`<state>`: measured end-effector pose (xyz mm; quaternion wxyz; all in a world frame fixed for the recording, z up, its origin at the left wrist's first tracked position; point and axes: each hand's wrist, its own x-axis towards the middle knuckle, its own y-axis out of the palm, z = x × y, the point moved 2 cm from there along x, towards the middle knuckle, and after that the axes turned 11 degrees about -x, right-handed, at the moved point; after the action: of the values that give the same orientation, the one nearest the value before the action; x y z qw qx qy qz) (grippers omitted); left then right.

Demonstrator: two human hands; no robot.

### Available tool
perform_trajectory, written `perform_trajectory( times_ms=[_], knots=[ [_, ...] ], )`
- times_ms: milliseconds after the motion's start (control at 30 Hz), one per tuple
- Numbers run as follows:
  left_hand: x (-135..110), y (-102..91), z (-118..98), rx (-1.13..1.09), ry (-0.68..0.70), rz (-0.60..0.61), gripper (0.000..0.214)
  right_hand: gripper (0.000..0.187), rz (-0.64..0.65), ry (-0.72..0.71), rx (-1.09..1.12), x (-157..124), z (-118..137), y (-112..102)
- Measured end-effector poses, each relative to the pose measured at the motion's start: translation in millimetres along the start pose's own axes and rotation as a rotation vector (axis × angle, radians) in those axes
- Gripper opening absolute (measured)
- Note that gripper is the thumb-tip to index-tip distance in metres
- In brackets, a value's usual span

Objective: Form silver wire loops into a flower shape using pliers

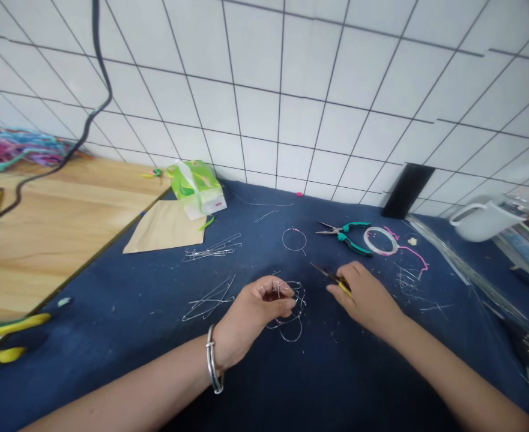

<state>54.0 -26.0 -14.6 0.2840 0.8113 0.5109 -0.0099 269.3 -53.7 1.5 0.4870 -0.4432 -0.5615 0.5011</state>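
Note:
My left hand [264, 303], with a silver bangle at the wrist, pinches a piece of bent wire loops [300, 300] with small pink beads on it. To its right, my right hand [361, 294] is closed around yellow-handled pliers [331, 276], whose dark jaws point up and left. The jaws are apart from the wire piece. Beyond the hands lies a single wire ring [294, 240] with pink beads at its top. Bent wire pieces [208, 300] lie just left of my left hand.
Teal-handled pliers [347, 235] and a white ring-shaped dish [367, 245] of beads lie at the right. Wire scraps [411, 282] are scattered nearby. A brown paper sheet [163, 228] and a green tissue pack [196, 183] lie back left. A white mug [487, 221] stands far right.

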Motion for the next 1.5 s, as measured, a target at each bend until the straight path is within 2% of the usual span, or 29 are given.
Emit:
perform_trajectory(
  times_ms=[133, 300, 533, 700, 933, 1267, 1500],
  knots=[
    [2.0, 2.5, -1.1, 0.037, 0.014, -0.066, 0.013, 0.020, 0.087, -0.106, 0.207, -27.5, 16.7, -15.6],
    [-0.3, 6.0, -0.9, 0.083, 0.030, -0.087, 0.010, 0.022, 0.110, -0.178, 0.197, -32.9, 27.7, -12.7],
    [1.2, 3.2, -2.0, 0.190, 0.085, -0.121, 0.008, 0.024, -0.007, -0.146, 0.126, -35.1, 24.5, -13.1],
    [2.3, 1.1, 2.8, 0.317, 0.113, -0.122, 0.007, 0.023, 0.026, -0.147, 0.128, -38.0, 27.6, -15.6],
    [2.0, 0.0, 4.7, 0.447, 0.181, -0.103, 0.005, 0.024, -0.005, -0.144, 0.115, -37.8, 26.6, -13.6],
    [1.0, -1.1, 6.5, 0.516, 0.229, -0.051, 0.006, 0.023, -0.021, -0.159, 0.120, -39.8, 25.0, -10.9],
    [1.5, 0.5, 5.5, 0.517, 0.198, -0.038, 0.007, 0.021, 0.014, -0.158, 0.143, -38.5, 24.8, -8.4]
  ],
)
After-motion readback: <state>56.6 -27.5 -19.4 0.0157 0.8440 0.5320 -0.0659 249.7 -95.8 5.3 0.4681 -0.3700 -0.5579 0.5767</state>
